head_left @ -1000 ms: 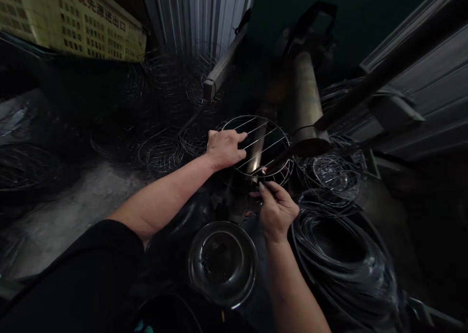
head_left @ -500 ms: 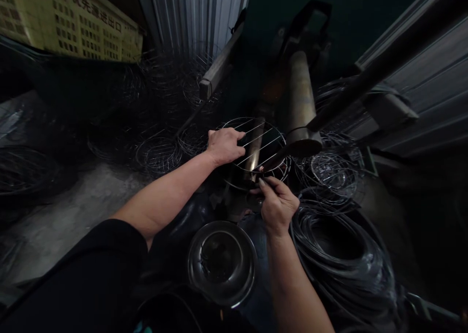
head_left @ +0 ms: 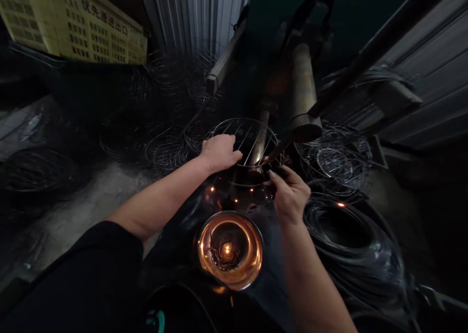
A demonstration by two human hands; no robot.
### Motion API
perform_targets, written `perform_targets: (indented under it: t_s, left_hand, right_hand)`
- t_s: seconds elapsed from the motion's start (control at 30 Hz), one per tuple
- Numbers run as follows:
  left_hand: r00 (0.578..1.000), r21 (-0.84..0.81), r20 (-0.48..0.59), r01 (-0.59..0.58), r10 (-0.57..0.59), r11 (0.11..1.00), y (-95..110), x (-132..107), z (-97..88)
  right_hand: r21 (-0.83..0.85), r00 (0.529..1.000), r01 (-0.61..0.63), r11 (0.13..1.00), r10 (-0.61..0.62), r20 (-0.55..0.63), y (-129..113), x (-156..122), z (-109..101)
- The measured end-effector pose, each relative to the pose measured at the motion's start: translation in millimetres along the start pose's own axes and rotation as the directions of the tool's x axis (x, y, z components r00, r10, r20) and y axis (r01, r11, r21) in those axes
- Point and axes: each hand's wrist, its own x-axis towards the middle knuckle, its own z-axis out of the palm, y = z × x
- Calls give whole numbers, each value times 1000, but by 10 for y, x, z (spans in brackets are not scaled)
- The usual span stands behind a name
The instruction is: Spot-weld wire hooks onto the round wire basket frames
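My left hand (head_left: 220, 152) is closed around the left rim of a round wire rack (head_left: 252, 166) with parallel bars. My right hand (head_left: 292, 196) is pinched at the rack's near right edge; what its fingertips hold is too dark to make out. A metal rod (head_left: 261, 140) runs under the rack, its near end close to the right fingertips. Above and to the right juts a thick metal cylinder (head_left: 304, 89) with a slanting dark arm. Below the hands, a round metal bowl (head_left: 254, 255) glows orange with reflected light and contains small thin pieces. Sparks fly between the rack and bowl.
Coils of dark wire (head_left: 351, 255) lie at the right, below a heap of wire rings (head_left: 336, 165). More wire racks (head_left: 166, 152) sit on the left. A yellow crate (head_left: 109, 35) stands at the back left. A bar (head_left: 223, 69) projects from behind.
Bright sparks have appeared below the rack, and the bowl has turned from dark to glowing orange. My right hand has shifted slightly right, away from the left hand, which still grips the rack.
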Motion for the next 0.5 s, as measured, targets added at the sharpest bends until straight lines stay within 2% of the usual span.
perform_targets:
  t_s: [0.07, 0.13, 0.17, 0.2, 0.23, 0.27, 0.3, 0.33, 0.37, 0.4, 0.43, 0.5]
  left_hand:
    - [996, 31, 61, -59, 57, 998, -28, -239, -50]
    - [985, 50, 121, -130, 123, 990, -44, -435, -91]
    - [977, 57, 148, -166, 156, 985, -47, -502, -108]
    - [968, 64, 169, -197, 184, 978, -47, -545, -125]
    - [962, 73, 188, -216, 200, 974, -45, -566, -142]
    - [958, 84, 204, -222, 202, 971, -40, -567, -158]
    - [957, 95, 217, -218, 194, 971, -35, -554, -173]
    - [958, 103, 224, -208, 181, 973, -29, -532, -185]
    - [960, 105, 225, -196, 169, 975, -25, -509, -192]
    - [963, 99, 217, -183, 158, 978, -23, -488, -195]
    - [969, 89, 199, -169, 149, 982, -24, -475, -194]
    - [981, 59, 141, -143, 133, 988, -36, -475, -186]
  right_hand:
    - [-116, 993, 64, 991, -75, -90, 14, -149, -125]
    - [-284, 987, 103, 953, -135, -93, 71, -410, -245]
    - [-375, 991, 125, 919, -131, 8, 118, -575, -290]
    - [-453, 980, 150, 879, -70, 189, 177, -754, -320]
    - [-538, 918, 183, 823, 53, 393, 243, -939, -333]
    - [-633, 812, 229, 739, 214, 544, 313, -1119, -328]
    - [-717, 696, 288, 635, 376, 612, 380, -1285, -310]
    - [-773, 598, 348, 530, 509, 618, 441, -1427, -284]
    - [-806, 538, 393, 443, 601, 592, 493, -1539, -257]
    - [-824, 508, 414, 386, 653, 561, 533, -1615, -235]
    - [-836, 498, 413, 361, 679, 540, 563, -1654, -222]
    - [-850, 496, 385, 359, 696, 519, 593, -1635, -235]
